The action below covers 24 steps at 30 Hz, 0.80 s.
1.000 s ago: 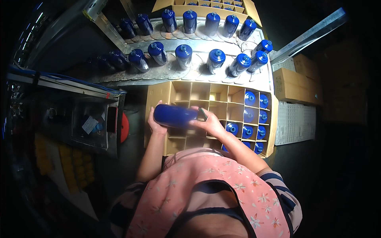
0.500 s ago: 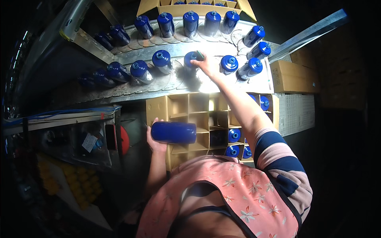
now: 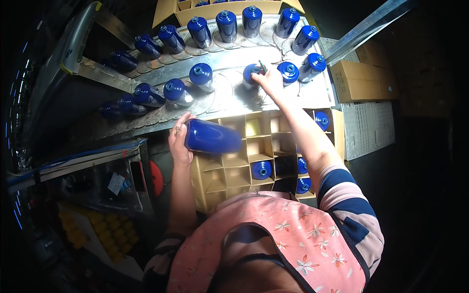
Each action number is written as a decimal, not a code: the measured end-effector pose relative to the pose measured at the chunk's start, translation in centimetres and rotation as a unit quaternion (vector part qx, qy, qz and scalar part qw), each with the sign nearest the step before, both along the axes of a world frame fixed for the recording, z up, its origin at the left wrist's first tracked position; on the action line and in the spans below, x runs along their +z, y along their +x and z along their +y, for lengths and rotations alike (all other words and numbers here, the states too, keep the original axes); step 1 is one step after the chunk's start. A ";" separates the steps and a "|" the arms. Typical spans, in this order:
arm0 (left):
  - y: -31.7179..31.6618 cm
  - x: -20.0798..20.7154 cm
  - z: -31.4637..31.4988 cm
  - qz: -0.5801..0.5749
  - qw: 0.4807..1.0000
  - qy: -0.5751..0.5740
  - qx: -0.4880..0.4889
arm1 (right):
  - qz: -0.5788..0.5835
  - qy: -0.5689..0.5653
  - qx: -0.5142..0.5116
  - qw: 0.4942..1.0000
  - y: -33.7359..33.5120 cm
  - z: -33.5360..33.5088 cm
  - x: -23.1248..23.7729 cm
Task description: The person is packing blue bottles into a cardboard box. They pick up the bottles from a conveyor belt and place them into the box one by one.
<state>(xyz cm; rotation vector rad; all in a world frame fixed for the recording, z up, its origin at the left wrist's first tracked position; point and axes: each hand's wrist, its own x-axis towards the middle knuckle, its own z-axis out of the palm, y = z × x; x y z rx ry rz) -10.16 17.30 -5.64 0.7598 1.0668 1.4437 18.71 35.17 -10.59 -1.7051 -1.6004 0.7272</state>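
Observation:
My left hand [image 3: 181, 140] is wrapped round the bottom end of a glossy blue bottle [image 3: 212, 136]. The bottle lies nearly level above a divided cardboard box [image 3: 338, 134]; its right end is slightly blurred. Farther off, my right hand [image 3: 270, 82] grips the top of an upright blue bottle [image 3: 250, 74] on the conveyor [image 3: 222, 90]. A thin green stick-like thing [image 3: 262, 65] shows at the fingers of that hand. Several blue bottles, one of them a bottle [image 3: 262, 170] in a near cell, stand in the box. My right forearm hides part of the box.
Upright blue bottles [image 3: 226, 27] line the conveyor in two rows that curve together at the right. Another carton [image 3: 224, 10] stands beyond it. A metal bar [image 3: 369, 31], closed cartons [image 3: 361, 80] and a pale plastic crate [image 3: 369, 129] are at the right. A cluttered metal bench [image 3: 78, 156] stands left.
My left hand has lifted its bottle farther up, toward the conveyor edge. My right hand and the bottle in it have shifted right. The whole view has also turned a little.

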 end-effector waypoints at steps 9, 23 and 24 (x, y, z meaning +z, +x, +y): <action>1.2 -1.1 -1.3 -0.074 0.993 -0.057 0.068 | 0.041 0.003 -0.026 0.999 6.0 -1.1 -0.8; -10.6 1.6 -9.7 0.061 0.953 -0.076 0.287 | 0.002 0.015 0.055 0.998 1.0 -1.2 4.3; -11.4 2.6 -8.7 0.102 0.947 -0.062 0.297 | -0.020 0.001 0.065 0.998 0.3 -0.4 4.3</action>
